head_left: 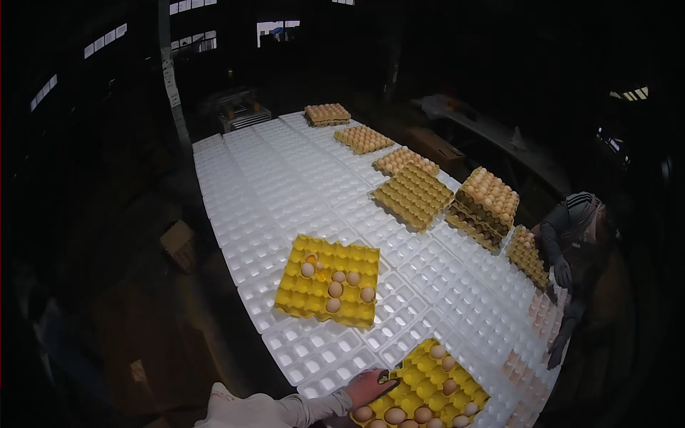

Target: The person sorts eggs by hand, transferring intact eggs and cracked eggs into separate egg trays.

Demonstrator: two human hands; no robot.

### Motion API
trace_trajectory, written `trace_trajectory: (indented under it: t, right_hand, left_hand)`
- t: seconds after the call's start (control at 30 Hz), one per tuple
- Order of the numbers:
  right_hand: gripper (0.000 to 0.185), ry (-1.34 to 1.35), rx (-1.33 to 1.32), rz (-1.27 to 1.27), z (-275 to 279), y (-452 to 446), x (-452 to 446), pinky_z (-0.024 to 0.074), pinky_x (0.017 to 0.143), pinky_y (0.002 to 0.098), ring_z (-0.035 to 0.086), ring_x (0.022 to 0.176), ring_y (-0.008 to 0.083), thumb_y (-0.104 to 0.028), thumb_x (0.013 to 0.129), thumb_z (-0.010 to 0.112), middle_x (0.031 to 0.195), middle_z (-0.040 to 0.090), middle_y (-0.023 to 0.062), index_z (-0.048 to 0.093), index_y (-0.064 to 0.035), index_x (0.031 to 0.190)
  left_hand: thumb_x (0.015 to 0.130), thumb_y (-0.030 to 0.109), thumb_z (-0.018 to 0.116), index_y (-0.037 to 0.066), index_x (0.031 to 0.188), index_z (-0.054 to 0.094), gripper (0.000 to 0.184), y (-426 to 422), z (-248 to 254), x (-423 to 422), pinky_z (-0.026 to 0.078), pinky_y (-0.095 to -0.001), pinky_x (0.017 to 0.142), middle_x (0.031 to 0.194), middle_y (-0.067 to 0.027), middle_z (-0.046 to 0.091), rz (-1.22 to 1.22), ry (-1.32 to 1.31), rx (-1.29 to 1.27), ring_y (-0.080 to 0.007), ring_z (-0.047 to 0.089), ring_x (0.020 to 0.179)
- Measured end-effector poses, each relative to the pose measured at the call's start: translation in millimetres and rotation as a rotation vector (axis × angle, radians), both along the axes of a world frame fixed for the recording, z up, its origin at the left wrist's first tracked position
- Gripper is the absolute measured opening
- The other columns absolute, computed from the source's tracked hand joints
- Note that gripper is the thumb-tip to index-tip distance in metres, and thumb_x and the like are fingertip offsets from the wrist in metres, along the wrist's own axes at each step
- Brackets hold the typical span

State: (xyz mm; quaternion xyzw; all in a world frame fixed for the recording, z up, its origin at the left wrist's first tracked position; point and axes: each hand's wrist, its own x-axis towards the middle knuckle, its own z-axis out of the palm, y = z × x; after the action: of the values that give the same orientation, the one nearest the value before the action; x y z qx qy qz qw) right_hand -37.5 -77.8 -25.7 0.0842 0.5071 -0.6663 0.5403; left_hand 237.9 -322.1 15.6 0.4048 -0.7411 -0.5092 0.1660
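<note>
My left hand (367, 389) comes in from the lower left in a light grey sleeve. Its fingers are curled at the left edge of a yellow egg tray (430, 385), which holds several brown eggs (395, 415), mostly along its near side. My right hand does not show. Farther off, a second yellow egg tray (300, 298) lies with several eggs in its middle; one egg (312, 260) in it looks broken, with yolk showing nearby. Both yellow trays rest on white plastic trays with square cups (314, 357) that cover the table.
Brownish pulp trays full of eggs (364, 139) line the far right edge, one stack (488, 200) higher. A pulp tray without visible eggs (412, 197) lies beside them. On the right, a co-worker (571, 235) leans over the table edge. A cardboard box (177, 237) stands at left.
</note>
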Motion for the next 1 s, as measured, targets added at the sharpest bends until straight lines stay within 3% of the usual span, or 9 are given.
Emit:
trace_trajectory:
  t: [0.07, 0.13, 0.27, 0.33, 0.4, 0.53, 0.67, 0.87, 1.0]
  right_hand:
    - [0.03, 0.759, 0.246, 0.048, -9, 2, 33, 0.0462, 0.085, 0.0298, 0.055, 0.093, 0.0238, -0.025, 0.102, 0.041, 0.101, 0.059, 0.0126, 0.056, -0.0053, 0.12]
    - [0.028, 1.043, 0.244, -0.059, 34, -41, 84, 0.0441, 0.084, 0.0353, 0.055, 0.091, 0.0257, -0.022, 0.099, 0.048, 0.102, 0.06, 0.0144, 0.059, -0.0011, 0.113]
    - [0.038, 1.297, 0.469, 0.116, -15, -48, 86, 0.0428, 0.089, 0.0376, 0.055, 0.095, 0.0337, -0.024, 0.095, 0.055, 0.105, 0.061, 0.0188, 0.055, 0.0045, 0.12]
    - [0.04, 1.896, 0.842, 0.295, 48, -69, 102, 0.0432, 0.092, 0.0382, 0.055, 0.095, 0.0377, -0.025, 0.095, 0.054, 0.104, 0.061, 0.0198, 0.054, 0.0059, 0.121]
    - [0.043, 2.039, 0.561, 0.15, 140, -98, 121, 0.043, 0.095, 0.04, 0.055, 0.095, 0.0418, -0.026, 0.093, 0.056, 0.102, 0.061, 0.021, 0.054, 0.0088, 0.119]
    - [0.045, 1.766, -0.295, 0.252, 247, -133, 162, 0.0408, 0.097, 0.0456, 0.056, 0.098, 0.0404, -0.029, 0.092, 0.059, 0.105, 0.062, 0.02, 0.056, 0.0055, 0.12]
    - [0.047, 0.811, -1.322, 0.822, 293, -144, 211, 0.0386, 0.099, 0.0512, 0.057, 0.102, 0.039, -0.033, 0.09, 0.061, 0.109, 0.062, 0.019, 0.057, 0.0022, 0.121]
    - [0.045, 0.898, -1.447, 0.711, 253, -94, 240, 0.0338, 0.097, 0.065, 0.058, 0.104, 0.0379, -0.035, 0.088, 0.065, 0.114, 0.063, 0.0148, 0.059, -0.0062, 0.122]
    - [0.025, 0.72, -1.027, 0.655, 205, -56, 204, 0.0466, 0.083, 0.0509, 0.062, 0.093, 0.0361, -0.008, 0.08, 0.061, 0.097, 0.064, 0.0149, 0.063, 0.0006, 0.104]
  left_hand:
    - [0.086, 0.048, 0.057, 0.004, 0.105, 0.061, 0.048, -10, 9, 7, 0.045, -0.0405, 0.089, 0.105, -0.0171, 0.062, 0.061, 0.029, -0.063, -0.0343, 0.059, 0.1]
    - [0.087, 0.048, 0.057, 0.003, 0.104, 0.06, 0.048, -27, 17, 19, 0.046, -0.0405, 0.088, 0.105, -0.0178, 0.062, 0.178, -0.035, -0.075, -0.0342, 0.059, 0.099]
    - [0.087, 0.049, 0.056, 0.003, 0.113, 0.057, 0.053, -53, -5, 39, 0.045, -0.0396, 0.09, 0.107, -0.0186, 0.062, 0.123, -0.089, -0.09, -0.0333, 0.059, 0.103]
    - [0.087, 0.05, 0.056, 0.002, 0.118, 0.055, 0.056, -47, -39, 36, 0.045, -0.0392, 0.091, 0.108, -0.0188, 0.062, 0.14, -0.068, -0.077, -0.0328, 0.058, 0.105]
    - [0.087, 0.05, 0.055, 0.002, 0.125, 0.05, 0.061, -53, -17, 39, 0.043, -0.0416, 0.093, 0.115, -0.0194, 0.058, 0.071, -0.151, -0.045, -0.0345, 0.056, 0.108]
    - [0.085, 0.05, 0.057, 0.009, 0.131, 0.049, 0.062, -46, -7, 36, 0.036, -0.0441, 0.099, 0.128, -0.0177, 0.048, 0.014, -0.183, -0.441, -0.0333, 0.044, 0.121]
    - [0.08, 0.036, 0.068, 0.01, 0.129, 0.052, 0.057, -51, 20, 50, 0.035, -0.0446, 0.101, 0.129, -0.0166, 0.047, -0.019, 0.013, -0.501, -0.0339, 0.043, 0.12]
    - [0.082, 0.001, 0.062, 0.0, 0.123, 0.056, 0.042, -56, -4, 102, 0.042, -0.0356, 0.098, 0.125, -0.0154, 0.052, 0.118, 0.258, -0.094, -0.029, 0.051, 0.116]
    - [0.089, 0.004, 0.055, -0.003, 0.121, 0.058, 0.032, -57, 15, 130, 0.045, -0.0281, 0.089, 0.112, -0.0097, 0.063, 0.201, 0.191, 0.18, -0.0177, 0.059, 0.101]
